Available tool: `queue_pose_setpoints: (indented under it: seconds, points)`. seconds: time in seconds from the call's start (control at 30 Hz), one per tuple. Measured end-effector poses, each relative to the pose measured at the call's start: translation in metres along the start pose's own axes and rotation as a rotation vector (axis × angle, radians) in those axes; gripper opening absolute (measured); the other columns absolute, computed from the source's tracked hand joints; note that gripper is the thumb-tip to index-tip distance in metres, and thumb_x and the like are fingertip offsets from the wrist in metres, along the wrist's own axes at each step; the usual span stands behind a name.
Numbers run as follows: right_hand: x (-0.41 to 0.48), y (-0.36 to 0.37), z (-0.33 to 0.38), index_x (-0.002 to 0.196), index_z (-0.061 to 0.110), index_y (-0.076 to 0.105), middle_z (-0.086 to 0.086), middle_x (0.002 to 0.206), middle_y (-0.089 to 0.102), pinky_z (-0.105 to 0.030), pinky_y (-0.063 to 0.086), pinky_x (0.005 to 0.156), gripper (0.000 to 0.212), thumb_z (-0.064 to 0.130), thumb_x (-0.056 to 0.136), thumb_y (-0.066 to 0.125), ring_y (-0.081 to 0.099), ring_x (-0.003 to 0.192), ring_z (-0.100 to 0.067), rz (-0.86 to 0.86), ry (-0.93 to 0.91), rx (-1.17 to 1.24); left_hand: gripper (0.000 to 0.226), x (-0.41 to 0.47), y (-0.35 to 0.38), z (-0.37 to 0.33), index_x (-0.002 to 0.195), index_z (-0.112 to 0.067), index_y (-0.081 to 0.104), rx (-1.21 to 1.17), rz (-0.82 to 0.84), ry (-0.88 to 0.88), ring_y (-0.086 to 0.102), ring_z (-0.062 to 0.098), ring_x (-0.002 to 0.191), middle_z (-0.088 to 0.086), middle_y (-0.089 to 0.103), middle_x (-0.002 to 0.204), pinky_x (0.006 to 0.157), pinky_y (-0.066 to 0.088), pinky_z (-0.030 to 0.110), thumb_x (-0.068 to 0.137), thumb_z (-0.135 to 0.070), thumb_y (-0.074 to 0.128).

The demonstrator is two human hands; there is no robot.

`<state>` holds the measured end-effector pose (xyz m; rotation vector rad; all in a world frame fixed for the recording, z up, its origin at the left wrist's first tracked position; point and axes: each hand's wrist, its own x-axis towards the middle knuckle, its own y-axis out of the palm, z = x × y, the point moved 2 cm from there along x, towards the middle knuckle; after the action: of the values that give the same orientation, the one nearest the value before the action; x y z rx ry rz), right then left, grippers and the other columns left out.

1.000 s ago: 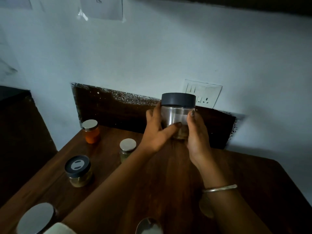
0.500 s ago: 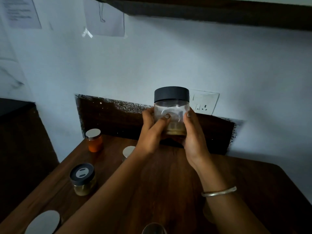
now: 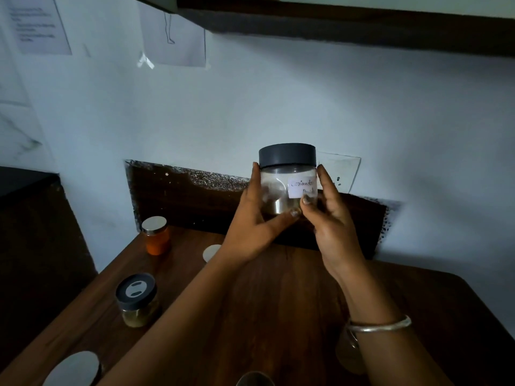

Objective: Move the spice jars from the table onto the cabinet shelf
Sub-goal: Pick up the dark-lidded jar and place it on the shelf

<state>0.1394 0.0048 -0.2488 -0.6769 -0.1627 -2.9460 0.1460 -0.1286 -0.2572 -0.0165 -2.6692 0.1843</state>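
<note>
A clear jar with a dark grey lid (image 3: 287,174) and a white handwritten label is held up above the wooden table (image 3: 278,302), in front of the wall. My left hand (image 3: 250,224) grips its left side and bottom. My right hand (image 3: 331,218) grips its right side, thumb on the label. On the table to the left stand an orange spice jar with a silver lid (image 3: 156,238), a jar with a dark patterned lid (image 3: 137,299) and a silver-lidded jar (image 3: 210,252) half hidden by my left arm. A dark shelf edge (image 3: 348,26) runs across the top.
Silver jar lids show at the bottom edge: one at the left (image 3: 73,369), one at the middle (image 3: 255,379). Another jar (image 3: 348,355) sits partly behind my right wrist. A wall socket (image 3: 341,174) is behind the held jar. Papers (image 3: 172,37) hang on the wall.
Both hands have lifted the jar higher off the table and turned it, so the white label now faces me. The view has tilted up, showing more of the shelf.
</note>
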Motion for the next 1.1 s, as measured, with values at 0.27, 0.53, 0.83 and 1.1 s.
queue_pose_setpoints:
  seconds: [0.27, 0.53, 0.83, 1.1]
  points:
    - [-0.002, -0.013, 0.005, 0.143, 0.042, 0.027, 0.0, 0.134, 0.054, -0.043, 0.046, 0.101, 0.092, 0.053, 0.061, 0.069, 0.055, 0.122, -0.016, 0.077, 0.045, -0.238, 0.071, -0.003, -0.004, -0.006, 0.139, -0.027, 0.022, -0.263, 0.016, 0.008, 0.056, 0.023, 0.118, 0.012, 0.048, 0.131, 0.097, 0.05, 0.034, 0.078, -0.014, 0.057]
    - [-0.005, -0.008, 0.007, 0.139, 0.052, 0.02, -0.002, 0.123, 0.065, -0.049, 0.045, 0.101, 0.107, 0.068, 0.05, 0.077, 0.06, 0.116, -0.015, -0.042, 0.022, -0.256, 0.055, -0.008, -0.006, -0.009, 0.128, -0.046, 0.018, 0.109, -0.103, 0.13, 0.039, -0.014, 0.104, -0.017, 0.03, 0.107, 0.092, 0.035, 0.002, 0.082, -0.035, 0.046]
    - [-0.006, -0.004, 0.015, 0.142, 0.037, 0.027, 0.001, 0.123, 0.064, -0.047, 0.043, 0.103, 0.095, 0.05, 0.062, 0.077, 0.057, 0.118, -0.013, -0.05, -0.047, -0.379, 0.066, -0.011, -0.011, -0.01, 0.146, -0.015, 0.02, 0.165, -0.094, 0.218, 0.048, 0.007, 0.124, 0.005, 0.044, 0.138, 0.102, 0.046, 0.04, 0.09, -0.034, 0.049]
    - [-0.005, 0.007, 0.032, 0.14, 0.027, 0.038, 0.006, 0.134, 0.051, -0.019, 0.039, 0.101, 0.075, 0.037, 0.073, 0.072, 0.045, 0.127, -0.008, -0.123, -0.128, -0.49, 0.058, 0.0, -0.022, -0.025, 0.14, -0.009, 0.038, 0.311, -0.155, 0.336, 0.038, -0.014, 0.115, 0.009, 0.035, 0.133, 0.097, 0.044, 0.016, 0.089, -0.034, 0.046]
